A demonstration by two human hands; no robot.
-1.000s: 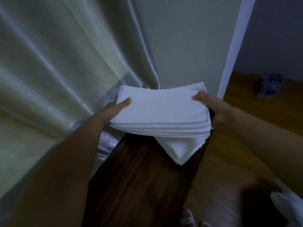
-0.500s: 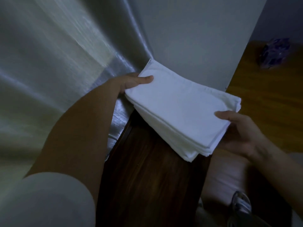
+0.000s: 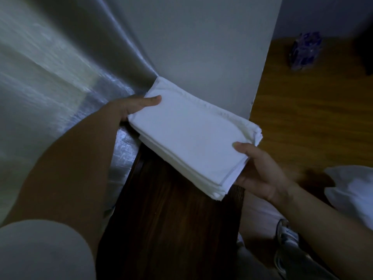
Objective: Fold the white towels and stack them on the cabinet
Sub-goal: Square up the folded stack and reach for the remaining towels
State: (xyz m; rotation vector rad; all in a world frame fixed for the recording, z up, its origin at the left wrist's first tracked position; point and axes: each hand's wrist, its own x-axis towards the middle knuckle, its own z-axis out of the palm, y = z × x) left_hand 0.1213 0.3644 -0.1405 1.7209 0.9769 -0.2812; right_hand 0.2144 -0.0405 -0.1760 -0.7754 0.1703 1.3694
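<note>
A stack of folded white towels (image 3: pixel 187 136) lies at the far end of the dark wooden cabinet (image 3: pixel 173 225), its far edge against the grey wall. My left hand (image 3: pixel 131 106) grips the stack's far left corner, thumb on top. My right hand (image 3: pixel 260 172) holds the near right edge, thumb on top and fingers under the stack, which overhangs the cabinet's right side.
A pale curtain (image 3: pixel 50 73) hangs to the left of the cabinet. Wooden floor (image 3: pixel 306 118) lies to the right, with a purple packet (image 3: pixel 304 50) far back. A loose white cloth (image 3: pixel 355 190) shows at the right edge and a shoe (image 3: pixel 286 237) below.
The stack has been turned clockwise and pushed back against the wall. The hanging corner seen a second ago is no longer visible. Both hands stay on the stack.
</note>
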